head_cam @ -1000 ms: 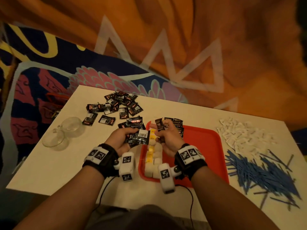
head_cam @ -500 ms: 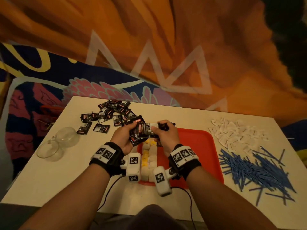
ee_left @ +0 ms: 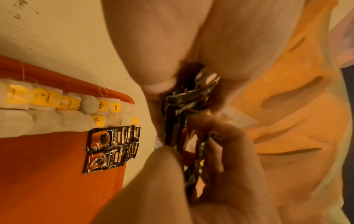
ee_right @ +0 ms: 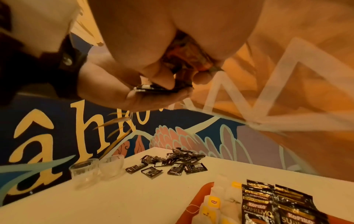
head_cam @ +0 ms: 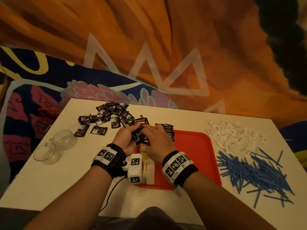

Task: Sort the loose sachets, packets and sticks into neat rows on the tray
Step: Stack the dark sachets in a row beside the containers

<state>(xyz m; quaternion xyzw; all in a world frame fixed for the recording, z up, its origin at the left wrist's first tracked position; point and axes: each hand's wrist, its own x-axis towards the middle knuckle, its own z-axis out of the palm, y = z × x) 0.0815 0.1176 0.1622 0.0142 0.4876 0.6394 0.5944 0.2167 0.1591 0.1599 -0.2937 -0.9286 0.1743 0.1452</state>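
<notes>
Dim warm orange light, wide-angle edge warp; wrist views blurry w/ close fingers out of focus.

Two clear glass cups (head_cam: 54, 145) on white table (head_cam: 49, 188), left side; painted mural wall (head_cam: 166, 47) behind.

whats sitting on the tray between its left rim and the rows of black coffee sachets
Two rows of white tea bags with yellow tags lie between the red tray's rim and the coffee sachets, clearest in the left wrist view.
</notes>
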